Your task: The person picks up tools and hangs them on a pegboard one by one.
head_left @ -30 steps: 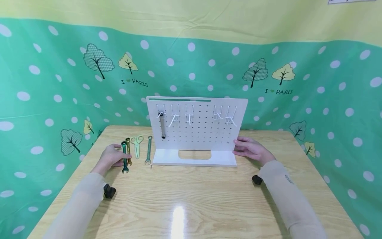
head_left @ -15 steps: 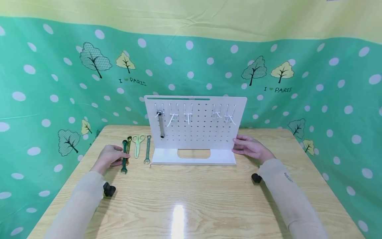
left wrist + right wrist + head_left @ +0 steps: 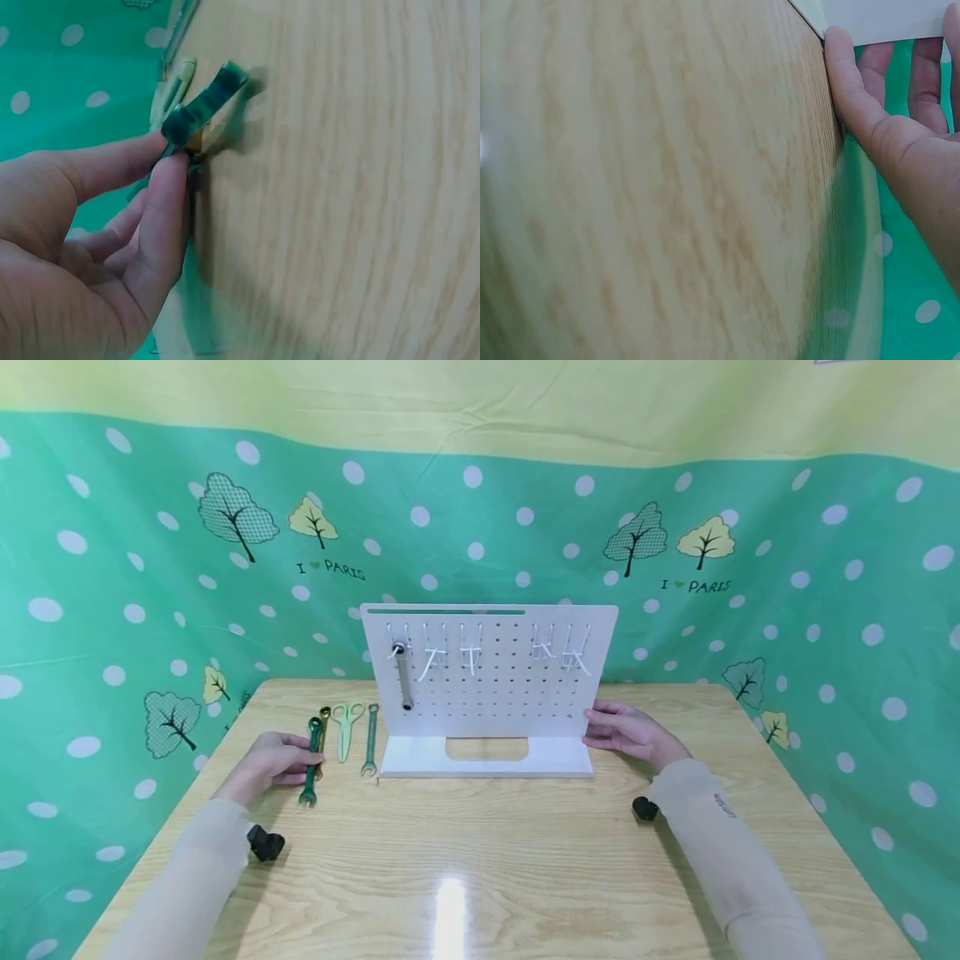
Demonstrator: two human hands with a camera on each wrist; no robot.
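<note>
From where I stand, the left hand (image 3: 273,760) pinches the green wrench (image 3: 309,787) between thumb and fingers, gripping it near mid-length; the spacing between the fingertips is narrow. The green wrench is located over the left part of the table (image 3: 525,860), with its open end toward the person and its ring end toward the curtain (image 3: 476,518). Whether its full length is clear of the table cannot be determined.

The gold wrench (image 3: 322,739) lies just beside the green wrench, partly covered by it and by the fingertips. The scissors (image 3: 345,732) lie next in the row, handles toward the curtain. The teal wrench (image 3: 371,740) follows, between the scissors and the board (image 3: 491,724).

The right hand (image 3: 628,732) holds the right edge of the board low down: the thumb is at the front, and the other fingers reach behind the panel. The board stands upright on its white base, which has a cut-out at the centre.

Five white hooks (image 3: 432,658) are fitted in the upper part of the board, three toward the left and two toward the right. The silver wrench (image 3: 404,681) hangs from the leftmost hook, ring end up. A black wrist camera (image 3: 266,843) is worn at each sleeve cuff.
</note>
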